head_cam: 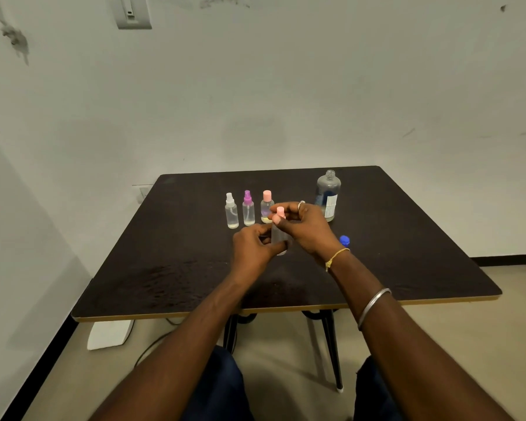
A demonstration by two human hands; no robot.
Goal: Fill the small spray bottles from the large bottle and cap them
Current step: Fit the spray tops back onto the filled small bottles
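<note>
Your left hand (254, 248) grips the bottle (277, 237) at the middle of the worktop (164, 256); your right hand (305, 229) pinches its cap (280, 211). Expect light, slick plastic: hold the body firmly, without squeezing.

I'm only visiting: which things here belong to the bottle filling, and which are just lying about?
Job: large bottle, blue cap, white-topped bottle, purple-topped bottle, pink-capped bottle, held bottle.
Lying about: wall switch, white object under table.

small bottles (248, 209) left of large bottle (328, 194) | loose cap (344, 240) before it
</note>
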